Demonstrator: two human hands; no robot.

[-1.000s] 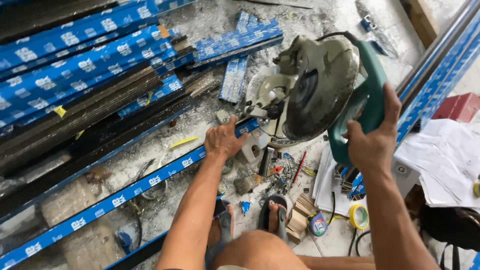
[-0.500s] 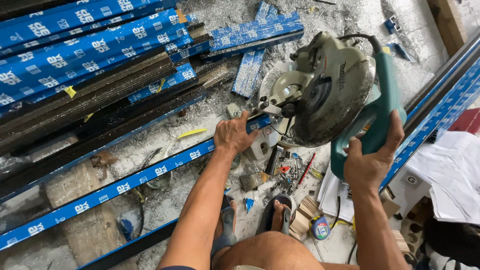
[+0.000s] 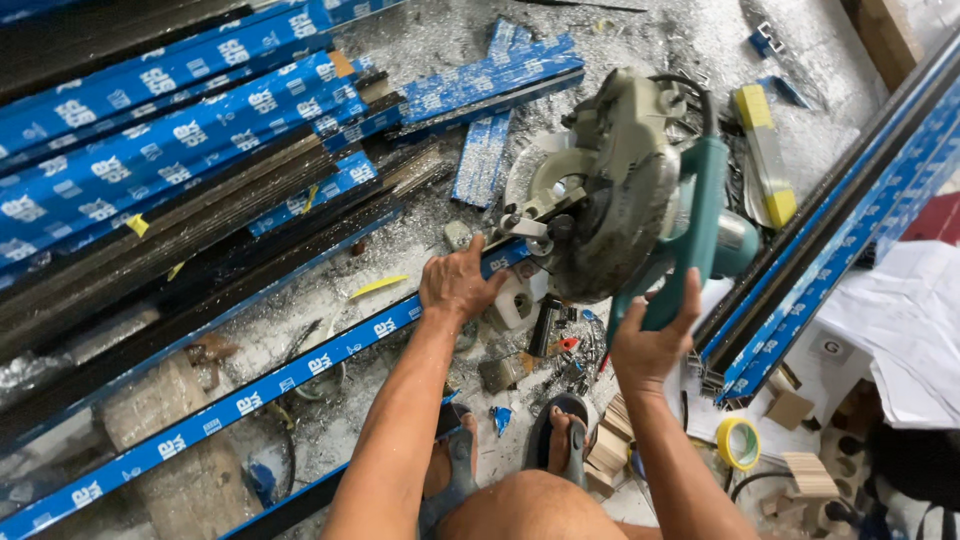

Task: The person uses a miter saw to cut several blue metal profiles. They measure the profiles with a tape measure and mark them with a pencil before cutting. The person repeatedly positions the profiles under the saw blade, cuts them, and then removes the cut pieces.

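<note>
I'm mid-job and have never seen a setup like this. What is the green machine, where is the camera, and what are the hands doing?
The single view comes from a camera on the person's head, looking down at the floor. The green machine is a mitre saw with a round blade guard. The right hand grips its green handle. The left hand presses flat on a long blue-wrapped metal profile that runs under the saw. More blue-wrapped profiles are stacked at left, with metal shavings over the floor. A yellow tape roll and the person's sandalled feet are below.

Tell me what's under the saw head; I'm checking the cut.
The blue-wrapped bar runs in under the saw, with the left hand pressing it. The saw covers the bar's end and the blade's edge.
</note>
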